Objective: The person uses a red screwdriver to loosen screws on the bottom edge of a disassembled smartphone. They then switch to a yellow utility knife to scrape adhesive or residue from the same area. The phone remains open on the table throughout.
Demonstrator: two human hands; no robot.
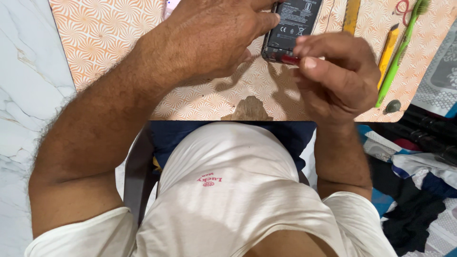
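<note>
An opened black phone [291, 26] lies back-up on the orange patterned table [114, 33], its battery showing. My left hand [214, 38] rests over the phone's left side, fingers pressing its edge. My right hand [335, 76] is closed around a small red-handled tool [289, 59], whose tip touches the phone's near end. The tool's far part is hidden inside my fingers.
A green toothbrush [399, 52], a yellow utility knife [388, 47], a yellow ruler-like strip [351, 15] and a small dark round cap [392, 106] lie at the table's right. Piled clothes [414, 190] sit on the floor at right. White marble floor [24, 95] is at left.
</note>
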